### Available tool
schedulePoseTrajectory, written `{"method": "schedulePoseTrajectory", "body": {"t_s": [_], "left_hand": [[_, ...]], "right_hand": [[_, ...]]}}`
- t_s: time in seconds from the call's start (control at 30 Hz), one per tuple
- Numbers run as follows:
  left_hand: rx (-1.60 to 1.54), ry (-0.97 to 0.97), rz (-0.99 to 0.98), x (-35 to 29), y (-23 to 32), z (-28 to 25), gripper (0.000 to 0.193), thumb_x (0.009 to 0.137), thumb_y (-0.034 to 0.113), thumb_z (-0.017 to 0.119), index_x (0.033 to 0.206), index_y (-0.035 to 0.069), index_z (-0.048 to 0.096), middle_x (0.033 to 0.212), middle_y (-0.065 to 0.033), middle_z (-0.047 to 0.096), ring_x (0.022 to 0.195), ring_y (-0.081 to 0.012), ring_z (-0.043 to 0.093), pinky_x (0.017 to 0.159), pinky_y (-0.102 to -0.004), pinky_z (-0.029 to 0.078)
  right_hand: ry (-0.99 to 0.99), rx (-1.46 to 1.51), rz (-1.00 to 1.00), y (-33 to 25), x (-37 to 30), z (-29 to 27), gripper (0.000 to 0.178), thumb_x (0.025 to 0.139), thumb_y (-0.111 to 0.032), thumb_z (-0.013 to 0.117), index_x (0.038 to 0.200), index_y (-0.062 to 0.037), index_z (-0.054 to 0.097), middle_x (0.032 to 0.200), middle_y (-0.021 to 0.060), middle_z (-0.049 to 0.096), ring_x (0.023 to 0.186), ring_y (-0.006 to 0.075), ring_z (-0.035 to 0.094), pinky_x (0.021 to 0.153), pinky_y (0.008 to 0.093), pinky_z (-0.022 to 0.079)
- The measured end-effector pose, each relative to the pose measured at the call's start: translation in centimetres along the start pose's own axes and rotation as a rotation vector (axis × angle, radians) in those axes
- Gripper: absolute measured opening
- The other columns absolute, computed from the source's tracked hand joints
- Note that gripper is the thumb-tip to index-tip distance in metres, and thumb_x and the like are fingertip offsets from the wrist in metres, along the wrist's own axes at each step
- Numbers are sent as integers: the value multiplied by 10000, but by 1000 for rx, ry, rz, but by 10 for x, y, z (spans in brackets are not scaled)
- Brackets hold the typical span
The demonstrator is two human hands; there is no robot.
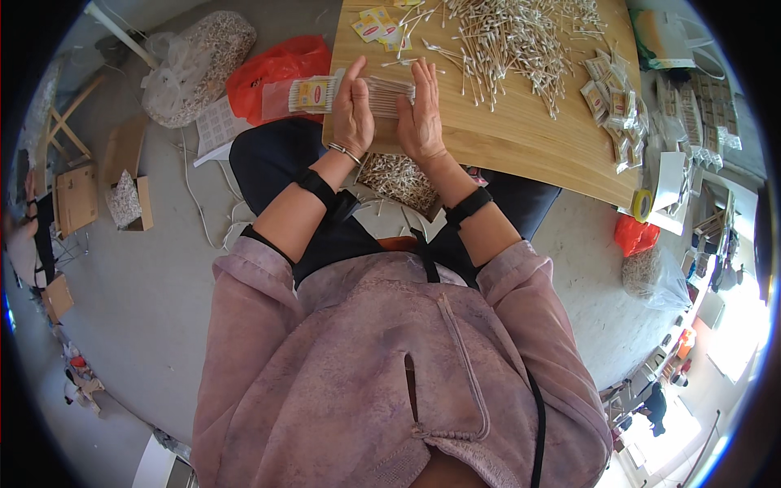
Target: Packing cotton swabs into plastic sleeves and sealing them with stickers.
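Head view: slender-stemmed swab bundle (389, 96) is lying top centre, its left part sitting in a clear plastic sleeve (277, 99). Left hand (354, 114) is overlapping it, grip impossible to tell; right hand (420, 118), fingers straight and unclenched, is bordering its right end. Loose swabs (521, 49) are covering grained wooden table (504, 146); below, a box (429, 214) is holding more.

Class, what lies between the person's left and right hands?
In the head view, a bundle of cotton swabs lies between the left hand and right hand.
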State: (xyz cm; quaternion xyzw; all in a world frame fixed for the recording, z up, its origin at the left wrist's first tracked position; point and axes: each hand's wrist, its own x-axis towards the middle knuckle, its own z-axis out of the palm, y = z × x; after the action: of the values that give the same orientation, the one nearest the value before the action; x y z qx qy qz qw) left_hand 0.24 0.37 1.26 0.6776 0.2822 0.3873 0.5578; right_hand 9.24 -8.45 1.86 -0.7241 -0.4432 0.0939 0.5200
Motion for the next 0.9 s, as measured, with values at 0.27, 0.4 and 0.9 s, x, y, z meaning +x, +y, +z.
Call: {"method": "schedulePoseTrajectory", "body": {"t_s": [0.27,0.4,0.9], "left_hand": [[-79,-126,-5,10,-6,-4,597,1008,427,279,1376,-39,333,1414,-214,372,1330,-282,354,1113,-351,255],[-122,-54,36,6,-11,0,528,1008,397,325,1328,-10,430,1332,-186,484,1258,-275,443,1056,-340,324],[-236,-74,-16,6,-7,-5,598,997,443,325,1357,-32,377,1387,-205,414,1305,-286,387,1089,-350,284]], "right_hand": [[-306,-622,-150,-3,-14,2,691,920,-402,425,1420,36,236,1489,229,215,1405,366,154,1142,462,118],[-362,-708,-173,-5,-16,3,688,923,-425,399,1421,24,248,1497,201,221,1411,336,159,1144,450,118],[-359,-694,-144,-5,-11,1,736,904,-441,469,1430,18,234,1510,181,202,1420,314,134,1148,462,81]]}}
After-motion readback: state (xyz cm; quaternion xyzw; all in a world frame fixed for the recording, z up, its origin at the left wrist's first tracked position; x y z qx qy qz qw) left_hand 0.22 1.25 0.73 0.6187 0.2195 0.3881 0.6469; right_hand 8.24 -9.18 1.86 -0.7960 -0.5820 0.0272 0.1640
